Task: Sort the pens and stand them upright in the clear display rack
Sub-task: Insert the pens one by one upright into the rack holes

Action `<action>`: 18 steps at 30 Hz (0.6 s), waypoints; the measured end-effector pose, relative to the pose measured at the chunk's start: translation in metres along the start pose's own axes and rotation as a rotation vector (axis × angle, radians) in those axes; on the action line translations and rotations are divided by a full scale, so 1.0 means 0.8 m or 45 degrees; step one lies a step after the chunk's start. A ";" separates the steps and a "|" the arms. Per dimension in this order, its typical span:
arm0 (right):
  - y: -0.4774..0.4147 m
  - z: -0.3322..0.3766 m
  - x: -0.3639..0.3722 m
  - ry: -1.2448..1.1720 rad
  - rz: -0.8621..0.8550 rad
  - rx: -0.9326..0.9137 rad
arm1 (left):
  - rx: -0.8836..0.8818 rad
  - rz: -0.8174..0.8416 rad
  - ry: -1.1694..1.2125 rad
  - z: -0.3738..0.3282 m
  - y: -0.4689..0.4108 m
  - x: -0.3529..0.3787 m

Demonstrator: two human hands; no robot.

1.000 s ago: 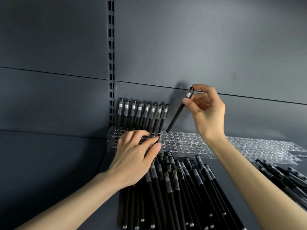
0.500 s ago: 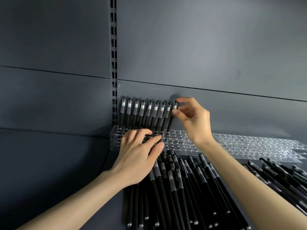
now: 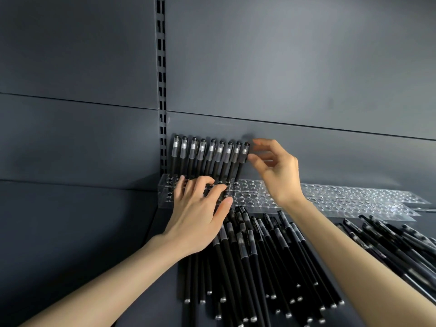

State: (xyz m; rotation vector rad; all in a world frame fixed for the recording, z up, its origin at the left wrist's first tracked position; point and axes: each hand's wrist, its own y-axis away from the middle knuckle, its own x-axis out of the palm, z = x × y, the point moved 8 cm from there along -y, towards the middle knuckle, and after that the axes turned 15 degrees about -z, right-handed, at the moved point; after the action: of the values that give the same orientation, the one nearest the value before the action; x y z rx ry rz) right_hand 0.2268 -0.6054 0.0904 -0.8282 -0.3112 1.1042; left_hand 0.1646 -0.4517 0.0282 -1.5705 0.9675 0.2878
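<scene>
A clear display rack [image 3: 247, 192] with round holes lies along the back of the shelf. Several black pens with frosted caps stand upright in its back row at the left; the rightmost standing pen [image 3: 242, 161] is the latest. My right hand [image 3: 276, 171] hovers just right of that pen's cap, fingers loosely spread and holding nothing. My left hand [image 3: 200, 213] rests flat on the rack's left end, fingers spread over the holes. A pile of loose black pens [image 3: 254, 260] lies on the shelf in front of the rack.
A second heap of black pens [image 3: 398, 241] lies at the right. More clear rack sections [image 3: 358, 199] stretch to the right. A slotted metal upright [image 3: 161, 90] runs up the grey back wall behind the rack.
My right hand brought the pen down from the air, stood it in the rack as the rightmost of the row, and let go. My left hand stayed on the rack.
</scene>
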 end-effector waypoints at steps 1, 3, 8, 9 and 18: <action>0.003 0.001 -0.005 -0.009 -0.018 0.029 | -0.007 -0.014 0.010 -0.003 0.000 -0.003; 0.012 0.004 -0.015 -0.003 -0.021 0.063 | -0.045 -0.021 0.053 -0.007 0.002 -0.008; 0.053 0.007 -0.032 0.071 0.239 0.115 | -0.282 0.061 0.102 -0.010 0.034 -0.017; 0.065 0.006 -0.034 0.116 0.328 0.111 | -0.325 0.080 0.072 -0.012 0.045 -0.021; 0.155 -0.011 -0.039 0.509 0.943 -0.035 | -0.784 0.243 -0.168 -0.021 0.107 -0.035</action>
State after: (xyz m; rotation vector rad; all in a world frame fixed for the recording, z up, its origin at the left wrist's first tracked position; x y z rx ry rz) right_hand 0.1361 -0.6125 0.0002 -1.2089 0.3499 1.5735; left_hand 0.0804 -0.4506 -0.0088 -1.9786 0.9774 0.8774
